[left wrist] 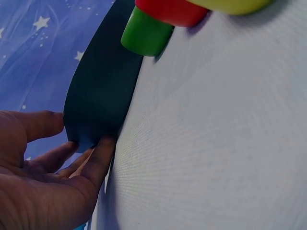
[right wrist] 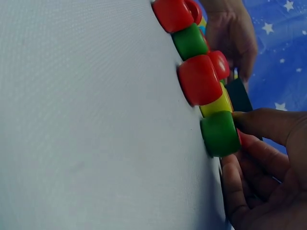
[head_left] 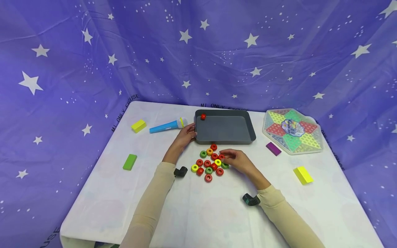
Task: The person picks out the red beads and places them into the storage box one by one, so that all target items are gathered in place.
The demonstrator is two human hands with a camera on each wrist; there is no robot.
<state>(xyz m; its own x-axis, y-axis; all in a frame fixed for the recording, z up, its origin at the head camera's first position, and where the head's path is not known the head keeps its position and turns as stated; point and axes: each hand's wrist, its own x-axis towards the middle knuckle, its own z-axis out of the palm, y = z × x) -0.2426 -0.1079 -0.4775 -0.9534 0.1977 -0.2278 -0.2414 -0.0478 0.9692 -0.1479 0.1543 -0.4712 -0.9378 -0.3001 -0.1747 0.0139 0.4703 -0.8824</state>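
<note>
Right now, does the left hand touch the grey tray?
Touching. The left wrist view shows the left hand with fingertips against a corner of the grey tray.

The head camera is looking down and forward over the whole table point(head_left: 198, 213); both wrist cameras are skimming the cloth at close range; all three are sharing the rings point(head_left: 209, 162) point(left wrist: 146, 31) point(right wrist: 211, 79) beside the tray point(head_left: 224, 130) point(left wrist: 103, 81).

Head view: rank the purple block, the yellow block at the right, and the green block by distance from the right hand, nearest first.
From the right hand:
1. Purple block, just to its right, by the game board.
2. Yellow block, farther right, near the table's edge.
3. Green block, far on the left side, beyond the left arm.
</note>
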